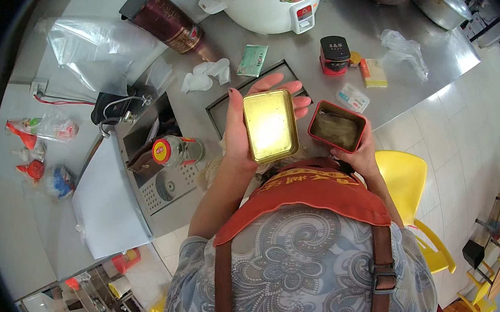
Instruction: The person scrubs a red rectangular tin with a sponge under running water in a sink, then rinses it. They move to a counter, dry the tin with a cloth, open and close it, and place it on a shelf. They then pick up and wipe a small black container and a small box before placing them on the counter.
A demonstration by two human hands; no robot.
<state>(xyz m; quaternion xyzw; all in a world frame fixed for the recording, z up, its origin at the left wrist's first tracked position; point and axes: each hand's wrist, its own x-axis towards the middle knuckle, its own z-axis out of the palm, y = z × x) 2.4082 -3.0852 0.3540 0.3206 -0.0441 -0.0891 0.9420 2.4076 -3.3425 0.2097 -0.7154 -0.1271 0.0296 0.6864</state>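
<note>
On the palm of my left hand lies a gold-coloured metal tin lid, its shiny inner face turned up and the fingers spread beyond its rim. My right hand grips a red-rimmed rectangular tin by its side and lower corner. The tin is uncovered, and something brownish shows inside; I cannot tell what it is. Lid and tin are held apart, in front of the red apron. Behind my left fingers is a dark-edged rectangular recess in the steel counter.
A white rice cooker stands at the back of the steel counter. Near it are a dark red box, a green packet, a black-lidded container and a clear plastic box. A glass jar stands left; a yellow chair right.
</note>
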